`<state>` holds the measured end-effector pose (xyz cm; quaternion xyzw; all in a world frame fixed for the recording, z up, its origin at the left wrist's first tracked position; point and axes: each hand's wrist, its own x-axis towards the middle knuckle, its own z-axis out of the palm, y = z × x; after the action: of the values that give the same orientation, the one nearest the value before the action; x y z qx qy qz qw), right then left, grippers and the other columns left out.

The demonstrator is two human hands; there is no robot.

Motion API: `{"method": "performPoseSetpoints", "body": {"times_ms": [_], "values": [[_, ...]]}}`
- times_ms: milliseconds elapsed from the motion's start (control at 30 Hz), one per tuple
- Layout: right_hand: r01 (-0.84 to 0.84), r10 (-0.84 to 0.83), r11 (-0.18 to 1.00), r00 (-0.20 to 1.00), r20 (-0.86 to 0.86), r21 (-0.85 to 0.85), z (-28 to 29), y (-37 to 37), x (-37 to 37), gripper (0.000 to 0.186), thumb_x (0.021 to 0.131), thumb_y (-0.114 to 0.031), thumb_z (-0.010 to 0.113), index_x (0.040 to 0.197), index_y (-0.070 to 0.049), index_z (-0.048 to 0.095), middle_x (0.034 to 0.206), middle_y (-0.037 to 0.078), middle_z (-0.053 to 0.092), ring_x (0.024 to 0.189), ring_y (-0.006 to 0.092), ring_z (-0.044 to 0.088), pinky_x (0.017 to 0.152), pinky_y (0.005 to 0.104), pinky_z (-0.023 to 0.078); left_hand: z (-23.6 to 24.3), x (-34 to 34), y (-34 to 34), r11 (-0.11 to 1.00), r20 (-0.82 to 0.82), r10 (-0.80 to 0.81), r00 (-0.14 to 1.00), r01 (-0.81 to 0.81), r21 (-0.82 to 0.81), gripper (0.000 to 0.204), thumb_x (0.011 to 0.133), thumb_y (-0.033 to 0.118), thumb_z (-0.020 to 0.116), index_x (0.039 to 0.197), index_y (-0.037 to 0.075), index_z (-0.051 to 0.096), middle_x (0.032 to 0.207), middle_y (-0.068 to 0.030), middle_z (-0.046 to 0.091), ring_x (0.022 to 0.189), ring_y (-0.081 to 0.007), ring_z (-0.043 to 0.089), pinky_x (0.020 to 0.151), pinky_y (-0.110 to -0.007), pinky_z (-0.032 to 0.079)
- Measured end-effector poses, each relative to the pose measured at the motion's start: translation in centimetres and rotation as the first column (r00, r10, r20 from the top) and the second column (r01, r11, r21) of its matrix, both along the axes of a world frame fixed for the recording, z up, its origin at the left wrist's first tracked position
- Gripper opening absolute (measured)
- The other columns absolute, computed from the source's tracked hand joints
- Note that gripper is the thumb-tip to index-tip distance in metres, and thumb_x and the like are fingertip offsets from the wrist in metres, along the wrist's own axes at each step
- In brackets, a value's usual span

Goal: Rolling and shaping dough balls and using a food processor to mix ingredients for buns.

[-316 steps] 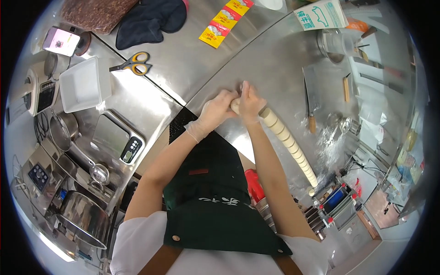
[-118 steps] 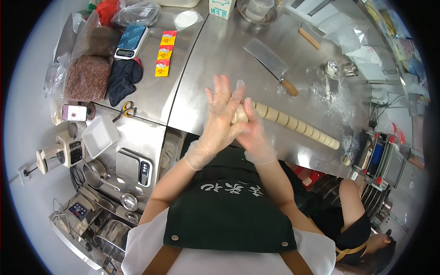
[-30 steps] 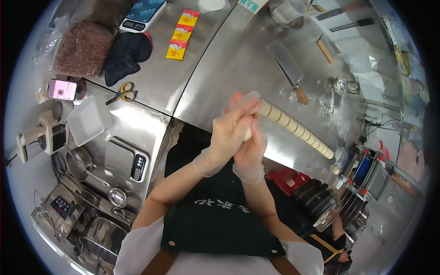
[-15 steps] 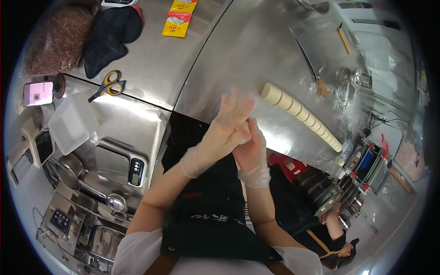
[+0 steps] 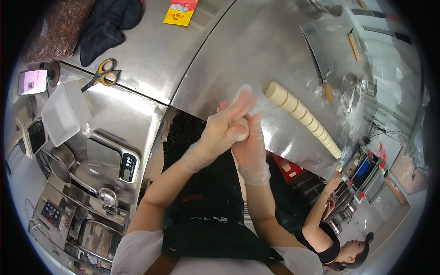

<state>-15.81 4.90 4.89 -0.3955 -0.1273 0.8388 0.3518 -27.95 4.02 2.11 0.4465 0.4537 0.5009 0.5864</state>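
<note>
A pale, rounded dough ball (image 5: 242,128) sits between my two hands, over the counter's front edge. Clear plastic gloves cover both hands. The thumb of my left hand (image 5: 219,133) presses the ball while its fingers reach forward over it. My right hand (image 5: 250,149) cups the ball from the other side, so part of the dough is hidden. To the right of my hands, a log of pale dough cut into several pieces (image 5: 298,110) runs diagonally across the steel counter (image 5: 243,50).
Behind the dough lies a wooden-handled knife (image 5: 327,91). On the left are scissors (image 5: 106,73), a white plastic container (image 5: 66,114), a digital scale (image 5: 112,156) and a phone (image 5: 33,82). At lower right, a co-worker's hand (image 5: 333,183) reaches to the dough row's near end.
My hands have shifted against each other, and the dough ball now shows between them. The co-worker's arm has risen toward the small end piece. The view has shifted slightly.
</note>
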Motion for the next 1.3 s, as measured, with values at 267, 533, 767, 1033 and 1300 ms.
{"method": "performPoseSetpoints", "body": {"times_ms": [267, 533, 767, 1033, 1300], "values": [[-0.103, -0.247, 0.889, 0.712, 0.658, 0.446, -2.5, 0.7, -3.1, 0.062, 0.105, -0.036, 0.050, 0.151, 0.003, 0.035, 0.154, 0.021, 0.041, 0.143, 0.0338, 0.039, 0.118, 0.0447, 0.033, 0.1, -0.2, 0.8, 0.945, 0.243, 0.253, 0.936, -0.186, -0.268, 0.074, 0.107, 0.031, 0.047, 0.161, -0.001, 0.007, 0.163, -0.0256, 0.027, 0.152, -0.0299, 0.028, 0.121, -0.037, 0.025], [-0.907, -0.517, 0.420, -0.221, 0.827, 0.020, -6.7, 3.1, -5.6, 0.074, 0.094, -0.027, 0.067, 0.150, 0.007, 0.034, 0.156, 0.030, 0.034, 0.144, 0.0524, 0.030, 0.118, 0.0531, 0.033, -1.5, -4.0, 0.1, 0.952, -0.055, 0.306, 0.950, -0.305, 0.029, 0.105, 0.099, 0.072, 0.032, 0.158, -0.002, -0.014, 0.168, -0.0248, -0.006, 0.157, -0.0347, -0.006, 0.125, -0.046, 0.001], [-0.071, -0.359, 0.784, 0.758, 0.544, 0.616, -5.5, 1.4, -3.0, 0.079, 0.108, -0.052, 0.033, 0.161, 0.001, 0.007, 0.169, 0.016, 0.010, 0.156, 0.0315, 0.013, 0.126, 0.0459, 0.012, -1.8, -2.2, 0.9, 0.961, 0.332, 0.168, 0.928, -0.080, -0.263, 0.123, 0.080, 0.093, 0.025, 0.161, 0.009, -0.014, 0.170, -0.0163, -0.011, 0.156, -0.0301, -0.012, 0.124, -0.046, -0.006], [-0.098, -0.175, 0.915, 0.779, 0.603, 0.391, -4.3, 2.7, -4.5, 0.073, 0.110, -0.044, 0.034, 0.161, 0.000, 0.006, 0.170, 0.016, 0.007, 0.157, 0.0279, 0.008, 0.126, 0.0417, 0.011, -3.1, -0.7, -0.4, 0.979, 0.215, 0.088, 0.973, -0.045, -0.198, 0.122, 0.082, 0.091, 0.024, 0.157, 0.007, -0.024, 0.168, -0.0203, -0.016, 0.155, -0.0312, -0.015, 0.124, -0.046, -0.005], [-0.455, -0.073, 0.744, 0.671, 0.738, 0.488, -3.7, 4.6, -3.3, 0.104, 0.098, -0.074, 0.028, 0.158, 0.008, 0.009, 0.168, 0.022, 0.011, 0.156, 0.0356, 0.009, 0.125, 0.0420, 0.012, -5.2, 0.0, 0.9, 0.997, 0.073, 0.073, 0.995, -0.071, -0.022, 0.115, 0.091, 0.083, 0.027, 0.159, -0.006, 0.002, 0.167, -0.0266, 0.012, 0.155, -0.0409, 0.013, 0.124, -0.049, 0.013]]}}
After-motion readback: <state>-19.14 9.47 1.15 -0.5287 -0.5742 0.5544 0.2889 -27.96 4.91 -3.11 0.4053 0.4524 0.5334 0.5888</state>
